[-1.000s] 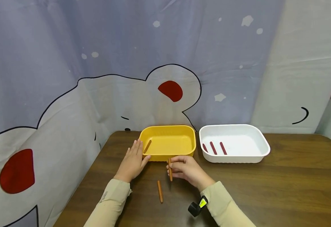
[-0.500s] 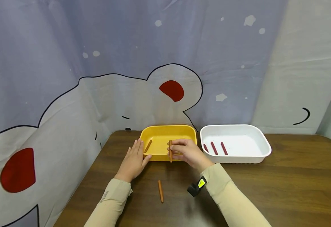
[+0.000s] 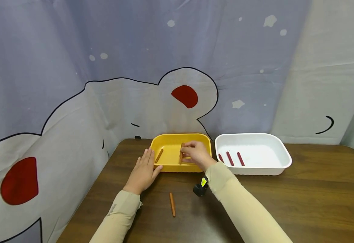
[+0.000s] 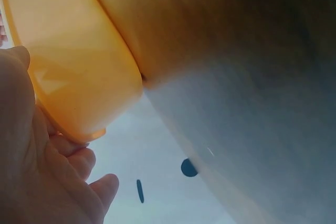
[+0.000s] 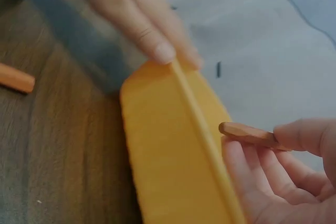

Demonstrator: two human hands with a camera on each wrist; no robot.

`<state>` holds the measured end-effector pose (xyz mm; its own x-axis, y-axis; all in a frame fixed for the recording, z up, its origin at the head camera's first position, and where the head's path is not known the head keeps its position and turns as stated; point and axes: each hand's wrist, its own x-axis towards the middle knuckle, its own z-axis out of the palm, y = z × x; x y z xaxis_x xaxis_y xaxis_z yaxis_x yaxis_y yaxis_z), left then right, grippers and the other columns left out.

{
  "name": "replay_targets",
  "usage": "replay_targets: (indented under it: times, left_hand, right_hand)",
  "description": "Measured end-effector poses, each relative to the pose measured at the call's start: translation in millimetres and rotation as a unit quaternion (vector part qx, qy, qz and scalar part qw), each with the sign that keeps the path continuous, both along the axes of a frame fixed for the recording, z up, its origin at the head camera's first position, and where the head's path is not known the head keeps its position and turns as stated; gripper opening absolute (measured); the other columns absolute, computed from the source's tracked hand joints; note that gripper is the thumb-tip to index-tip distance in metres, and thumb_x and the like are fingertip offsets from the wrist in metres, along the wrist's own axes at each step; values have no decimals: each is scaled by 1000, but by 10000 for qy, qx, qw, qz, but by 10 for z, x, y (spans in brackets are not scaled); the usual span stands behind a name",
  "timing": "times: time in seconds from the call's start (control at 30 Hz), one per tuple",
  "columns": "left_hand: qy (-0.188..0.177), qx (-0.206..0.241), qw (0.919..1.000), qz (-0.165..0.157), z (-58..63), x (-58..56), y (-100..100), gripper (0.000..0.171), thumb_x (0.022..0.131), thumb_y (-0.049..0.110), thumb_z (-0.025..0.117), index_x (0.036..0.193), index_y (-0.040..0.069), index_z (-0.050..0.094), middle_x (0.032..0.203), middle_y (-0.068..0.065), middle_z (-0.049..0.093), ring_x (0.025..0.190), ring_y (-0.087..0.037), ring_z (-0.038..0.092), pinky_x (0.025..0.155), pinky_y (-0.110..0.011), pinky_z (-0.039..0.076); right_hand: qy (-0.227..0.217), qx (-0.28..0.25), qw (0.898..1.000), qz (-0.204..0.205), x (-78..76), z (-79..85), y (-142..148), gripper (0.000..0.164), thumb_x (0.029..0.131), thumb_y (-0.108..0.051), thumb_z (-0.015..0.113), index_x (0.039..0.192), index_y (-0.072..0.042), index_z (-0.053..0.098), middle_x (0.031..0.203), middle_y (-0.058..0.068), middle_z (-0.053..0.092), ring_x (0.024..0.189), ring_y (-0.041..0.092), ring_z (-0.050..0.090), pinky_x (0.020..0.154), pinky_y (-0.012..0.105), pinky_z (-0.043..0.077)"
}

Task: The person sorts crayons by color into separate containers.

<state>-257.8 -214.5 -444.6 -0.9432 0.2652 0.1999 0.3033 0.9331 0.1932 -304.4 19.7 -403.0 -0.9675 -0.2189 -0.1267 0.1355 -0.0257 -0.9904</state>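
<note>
In the head view my right hand (image 3: pixel 197 156) is over the yellow tray (image 3: pixel 177 168), pinching an orange-brown crayon-like stick (image 3: pixel 181 152) between thumb and fingers. The right wrist view shows this stick (image 5: pixel 249 134) near the tray's rim, its end rounded and its sides faceted. My left hand (image 3: pixel 142 172) rests with straight fingers along the tray's left end, thumb at the front corner. Another orange-brown stick (image 3: pixel 159 155) lies inside the tray, near its left end. A third (image 3: pixel 172 205) lies on the table in front.
A white tray (image 3: pixel 263 171) stands to the right of the yellow one, with three dark red sticks (image 3: pixel 230 158) in its left part. Both trays sit at the back of the wooden table (image 3: pixel 322 189), close to the printed curtain (image 3: pixel 128 111).
My right hand has carried the held stick forward, from in front of the yellow tray to over its inside. My left hand stays at the tray's left end.
</note>
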Motion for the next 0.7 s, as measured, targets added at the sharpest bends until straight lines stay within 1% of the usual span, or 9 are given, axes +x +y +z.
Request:
replay_targets:
  times: [0.2, 0.3, 0.4, 0.53, 0.6, 0.7]
  left_hand:
    - [-29, -30, 10000, 18, -5, -3, -2, 76, 108, 45, 45, 157, -10, 22, 164, -26, 18, 153, -39, 16, 121, -58, 21]
    - [-27, -44, 10000, 29, -10, -1, -3, 76, 108, 44, 45, 156, -10, 23, 164, -26, 19, 153, -39, 16, 120, -59, 22]
    - [-28, -41, 10000, 18, -13, 1, 2, 76, 108, 44, 46, 156, -10, 23, 164, -27, 19, 153, -39, 17, 120, -59, 22]
    - [-28, -25, 10000, -7, -9, 1, 15, 76, 108, 43, 45, 156, -11, 23, 164, -27, 18, 153, -39, 16, 120, -59, 21]
    - [-15, -27, 10000, 3, -7, 1, 19, 76, 108, 43, 45, 156, -11, 22, 164, -27, 18, 153, -39, 16, 121, -58, 21]
    - [27, -18, 10000, 21, -7, 2, 18, 75, 108, 43, 46, 156, -11, 23, 164, -27, 19, 153, -39, 17, 121, -59, 21]
  right_hand:
    - [11, 308, 9992, -262, -63, -57, -141, 21, 96, 0, 65, 113, 11, 60, 100, 20, 66, 73, 22, 69, 69, 35, 63]
    - [18, 400, 9987, -320, -101, -85, -182, 21, 96, 0, 65, 113, 12, 59, 98, 21, 66, 71, 23, 69, 67, 35, 63]
    - [14, 505, 9980, -367, -119, -115, -192, 22, 97, 0, 63, 115, 12, 59, 100, 23, 66, 77, 29, 72, 70, 35, 63]
    - [44, 519, 9977, -432, -121, -142, -180, 27, 97, 1, 61, 121, 14, 60, 105, 25, 65, 92, 41, 72, 77, 38, 62]
    - [98, 495, 9978, -437, -120, -150, -171, 30, 97, 1, 61, 124, 14, 60, 106, 24, 65, 97, 44, 70, 79, 40, 62]
    - [281, 566, 9972, -393, -112, -158, -163, 31, 97, 0, 61, 125, 14, 60, 107, 23, 65, 99, 44, 70, 79, 38, 62]
